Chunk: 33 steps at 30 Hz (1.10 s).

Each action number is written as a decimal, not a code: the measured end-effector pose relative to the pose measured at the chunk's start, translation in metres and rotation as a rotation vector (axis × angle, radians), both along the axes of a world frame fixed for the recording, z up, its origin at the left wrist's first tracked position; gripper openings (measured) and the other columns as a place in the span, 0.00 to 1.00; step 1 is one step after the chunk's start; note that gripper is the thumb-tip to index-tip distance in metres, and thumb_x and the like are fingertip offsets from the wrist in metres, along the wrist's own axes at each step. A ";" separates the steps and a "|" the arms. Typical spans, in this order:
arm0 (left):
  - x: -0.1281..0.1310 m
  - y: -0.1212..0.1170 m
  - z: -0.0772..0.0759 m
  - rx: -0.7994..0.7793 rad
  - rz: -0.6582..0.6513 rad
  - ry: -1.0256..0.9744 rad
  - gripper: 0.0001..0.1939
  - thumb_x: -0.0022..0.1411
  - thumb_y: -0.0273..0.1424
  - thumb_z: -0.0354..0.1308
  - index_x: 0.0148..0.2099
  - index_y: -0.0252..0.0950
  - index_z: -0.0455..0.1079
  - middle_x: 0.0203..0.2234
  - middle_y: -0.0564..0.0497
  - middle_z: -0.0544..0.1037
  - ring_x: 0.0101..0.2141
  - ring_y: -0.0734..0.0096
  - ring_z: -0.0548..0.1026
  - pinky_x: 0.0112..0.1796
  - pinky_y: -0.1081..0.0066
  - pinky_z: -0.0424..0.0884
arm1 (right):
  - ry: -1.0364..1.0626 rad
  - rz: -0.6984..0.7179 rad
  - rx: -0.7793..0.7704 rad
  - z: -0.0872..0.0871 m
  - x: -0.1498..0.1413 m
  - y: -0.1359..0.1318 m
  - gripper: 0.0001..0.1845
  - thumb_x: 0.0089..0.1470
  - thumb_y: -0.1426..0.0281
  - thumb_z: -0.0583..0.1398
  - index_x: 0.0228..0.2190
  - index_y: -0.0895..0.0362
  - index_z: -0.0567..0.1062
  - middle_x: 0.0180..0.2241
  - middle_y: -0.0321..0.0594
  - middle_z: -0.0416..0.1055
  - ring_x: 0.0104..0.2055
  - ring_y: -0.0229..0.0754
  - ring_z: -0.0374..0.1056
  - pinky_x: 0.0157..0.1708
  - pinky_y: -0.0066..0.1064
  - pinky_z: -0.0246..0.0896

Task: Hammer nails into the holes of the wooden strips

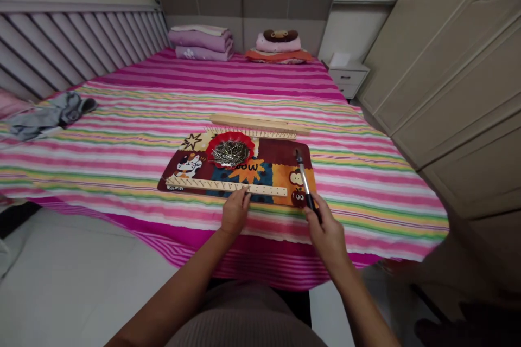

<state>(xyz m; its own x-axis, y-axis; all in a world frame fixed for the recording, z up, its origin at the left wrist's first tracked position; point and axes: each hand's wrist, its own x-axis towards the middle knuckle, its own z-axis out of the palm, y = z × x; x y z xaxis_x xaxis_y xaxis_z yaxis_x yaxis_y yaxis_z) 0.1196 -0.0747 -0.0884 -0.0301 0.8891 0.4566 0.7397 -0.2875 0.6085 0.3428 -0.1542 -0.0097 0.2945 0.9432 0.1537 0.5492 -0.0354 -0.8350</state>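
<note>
My right hand (328, 230) is closed around the black handle of a hammer (304, 176), its metal head raised over the right end of a patterned mat (280, 149). At the near edge of the mat lies a light wooden strip (266, 190); a row of nails stands in its left part, while small dark marks dot its right part. The fingertips of my left hand (236, 210) are pinched at the strip's middle, on what looks like a nail, mostly hidden by the fingers. Behind the strip, a red scalloped bowl (209, 152) holds a heap of loose nails (231, 153).
Beyond the mat lie more wooden strips (252, 120), one studded with nails. The striped bedsheet (366, 173) covers the bed under everything. Folded bedding (201, 43) is stacked by the headboard, grey clothing (52, 114) lies at left, and wardrobe doors (456, 92) line the right.
</note>
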 end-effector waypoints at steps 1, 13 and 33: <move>-0.007 -0.004 0.001 0.014 -0.019 0.009 0.12 0.63 0.33 0.50 0.45 0.38 0.71 0.38 0.45 0.78 0.40 0.64 0.75 0.44 0.65 0.69 | -0.054 -0.025 0.005 -0.007 0.007 0.007 0.28 0.56 0.58 0.52 0.54 0.56 0.70 0.27 0.40 0.74 0.24 0.43 0.67 0.24 0.30 0.60; -0.099 0.000 0.028 -0.144 0.392 -0.164 0.12 0.50 0.35 0.57 0.38 0.37 0.71 0.29 0.49 0.73 0.32 0.64 0.71 0.38 0.64 0.69 | -0.159 -0.152 -0.007 -0.075 0.036 0.022 0.29 0.53 0.58 0.50 0.52 0.58 0.72 0.38 0.47 0.78 0.34 0.49 0.73 0.31 0.34 0.64; -0.121 0.016 0.022 -0.252 0.595 -0.632 0.10 0.46 0.34 0.59 0.31 0.36 0.64 0.20 0.57 0.69 0.22 0.75 0.70 0.28 0.72 0.69 | -0.140 -0.049 0.012 -0.059 -0.010 0.082 0.29 0.52 0.61 0.52 0.54 0.59 0.71 0.36 0.48 0.77 0.32 0.50 0.72 0.31 0.37 0.65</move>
